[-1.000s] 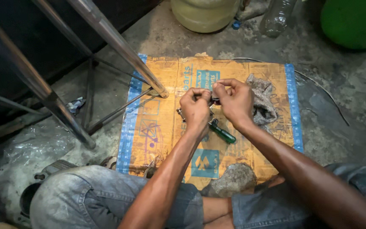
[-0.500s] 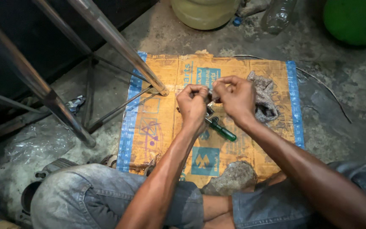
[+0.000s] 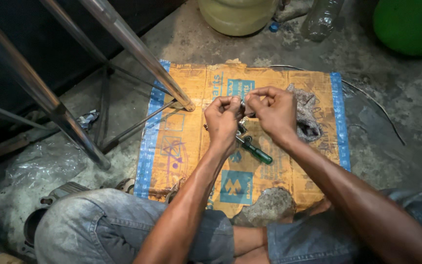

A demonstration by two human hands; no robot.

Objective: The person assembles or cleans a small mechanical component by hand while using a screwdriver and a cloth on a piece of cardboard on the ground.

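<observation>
I see the left hand [image 3: 222,119] and the right hand [image 3: 275,112] both pinched on a small metal part [image 3: 243,108], held between them above the cardboard [image 3: 186,146]. I judge it hard, light and maybe greasy, so the grip belongs at its two ends. A green-handled screwdriver [image 3: 256,151] lies just under the hands.

Two hands pinch one small metal part

The left hand [image 3: 222,120] and right hand [image 3: 273,111] hold a small metal part [image 3: 243,108] (mostly hidden) above a green-handled screwdriver [image 3: 256,152] on orange cardboard [image 3: 186,142].
</observation>
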